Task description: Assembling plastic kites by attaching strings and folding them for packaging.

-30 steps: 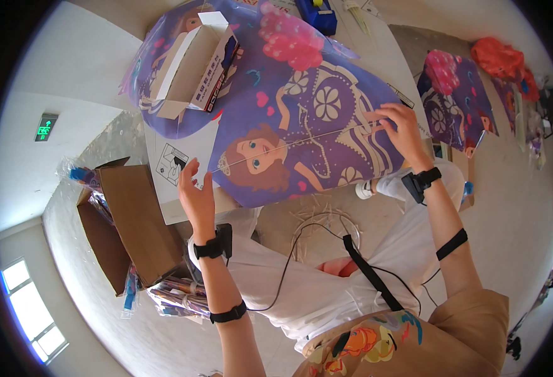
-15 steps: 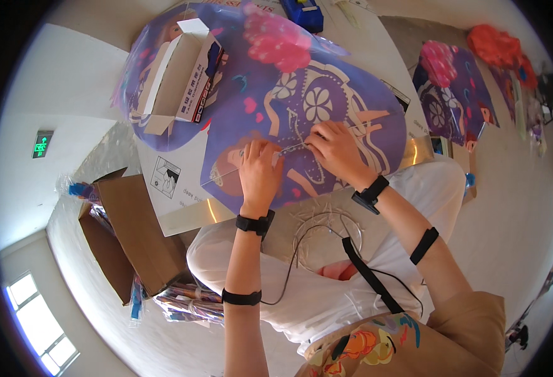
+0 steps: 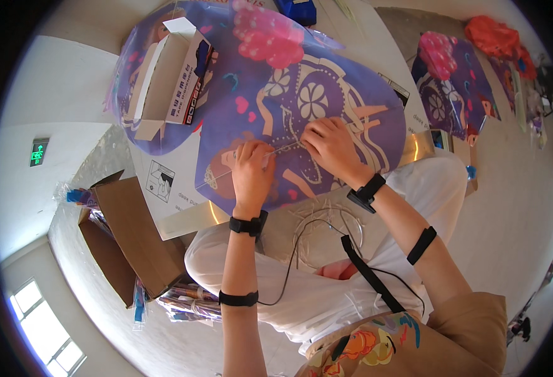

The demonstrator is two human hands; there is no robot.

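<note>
1. Nearest, on this side of the purple sheet (image 3: 289, 113), we see the seated person's tan shirt (image 3: 452, 339) and white trousers (image 3: 270, 283).
2. Just off the sheet's near edge, between the legs, we see a loose coil of pale strands (image 3: 320, 212) on the floor.
3. The sheet lies printed side up on a white board (image 3: 169, 210). Over its middle, we find the left hand (image 3: 251, 173) and right hand (image 3: 333, 147) near each other, fingers bent down at a thin pale line (image 3: 286, 147) running across the sheet. We cannot tell whether either hand grips it.
4. Left of the sheet, we see an open brown carton (image 3: 141, 232).
5. At the sheet's far left, on more purple print, we see an open white box (image 3: 166, 81).
6. Past its far edge sits a blue tape dispenser (image 3: 297, 11), partly cut off.
7. Well to its right, we see another purple printed piece (image 3: 449, 94) and, farther, a red bundle (image 3: 493, 38).
</note>
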